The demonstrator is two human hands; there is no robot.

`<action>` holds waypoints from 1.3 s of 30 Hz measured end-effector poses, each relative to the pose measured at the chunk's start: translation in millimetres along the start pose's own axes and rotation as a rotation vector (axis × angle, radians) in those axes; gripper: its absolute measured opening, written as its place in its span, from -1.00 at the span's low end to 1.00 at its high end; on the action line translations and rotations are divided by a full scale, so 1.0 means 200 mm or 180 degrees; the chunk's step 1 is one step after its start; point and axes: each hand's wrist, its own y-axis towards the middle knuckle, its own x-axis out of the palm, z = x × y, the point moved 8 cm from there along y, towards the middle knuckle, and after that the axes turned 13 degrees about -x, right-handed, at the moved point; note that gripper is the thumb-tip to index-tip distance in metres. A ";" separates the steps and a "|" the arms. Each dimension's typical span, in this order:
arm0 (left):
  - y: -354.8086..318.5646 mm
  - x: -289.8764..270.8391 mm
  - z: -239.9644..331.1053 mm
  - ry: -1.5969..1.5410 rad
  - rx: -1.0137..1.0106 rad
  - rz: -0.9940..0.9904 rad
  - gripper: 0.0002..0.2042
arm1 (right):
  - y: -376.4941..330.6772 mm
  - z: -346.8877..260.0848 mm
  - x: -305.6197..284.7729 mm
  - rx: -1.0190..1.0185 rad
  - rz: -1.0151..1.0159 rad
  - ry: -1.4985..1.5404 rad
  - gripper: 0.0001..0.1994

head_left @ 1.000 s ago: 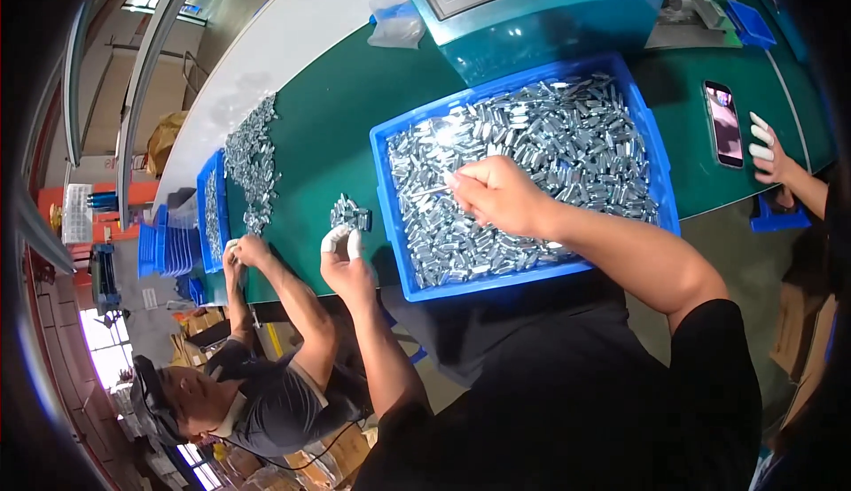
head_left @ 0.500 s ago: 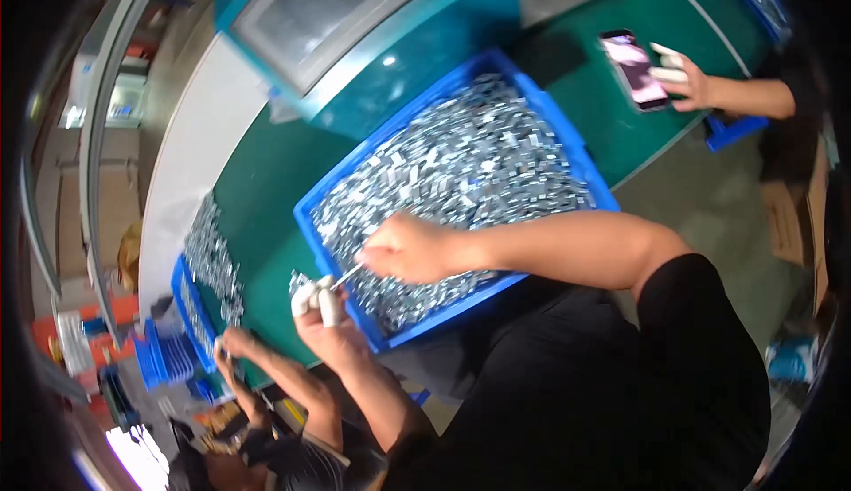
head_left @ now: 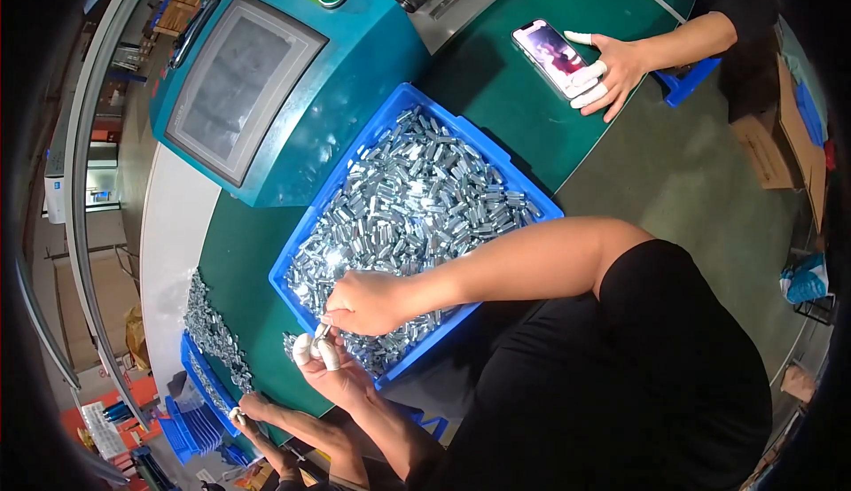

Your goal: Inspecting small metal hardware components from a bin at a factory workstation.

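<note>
A blue plastic bin (head_left: 519,185) full of small, shiny, elongated metal pieces (head_left: 408,190) sits in front of me. Over its near left corner my two hands meet. My left hand (head_left: 337,380), with white finger covers on its tips, is closed around a small metal piece that its fingers largely hide. Above it, my right hand (head_left: 368,302) has its fingers curled and pinches a slim silvery piece (head_left: 324,321) at the left fingertips. Whether both hands grip the same piece, I cannot make out. My right forearm crosses over the bin.
Behind the bin stands a teal machine (head_left: 363,57) with a screen. At the right, another person's hand (head_left: 620,70) touches a phone (head_left: 554,55) on the green tabletop (head_left: 487,66). Lower left, another person's hands (head_left: 257,407) work near a blue tray (head_left: 204,376) and loose metal pieces (head_left: 213,331).
The view has shifted, so the machine and bin sit further left. My right hand has come closer to my left fingertips. The other person's hand at the phone now lies over its lower end.
</note>
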 end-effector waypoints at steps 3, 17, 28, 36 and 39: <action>-0.01 0.03 0.05 0.0408 0.0415 -0.0301 -0.88 | -0.01 0.01 0.03 0.0107 -0.0325 -0.0339 -0.68; 0.03 0.10 0.04 0.1260 0.0758 -0.0017 -0.95 | -0.05 0.19 0.12 0.1310 -0.0307 0.1710 -0.58; 0.07 -0.14 0.02 0.0801 0.0369 0.0587 -0.98 | 0.06 0.06 -0.09 0.0026 -0.0341 -0.0811 -0.69; 0.01 -0.21 0.08 0.2060 0.1051 0.0250 -0.84 | 0.03 0.18 -0.08 0.0878 0.0172 0.0497 -0.58; -0.01 -0.53 0.03 0.1154 0.0500 0.1247 -0.85 | 0.03 0.17 -0.06 0.0824 0.0293 0.0707 -0.58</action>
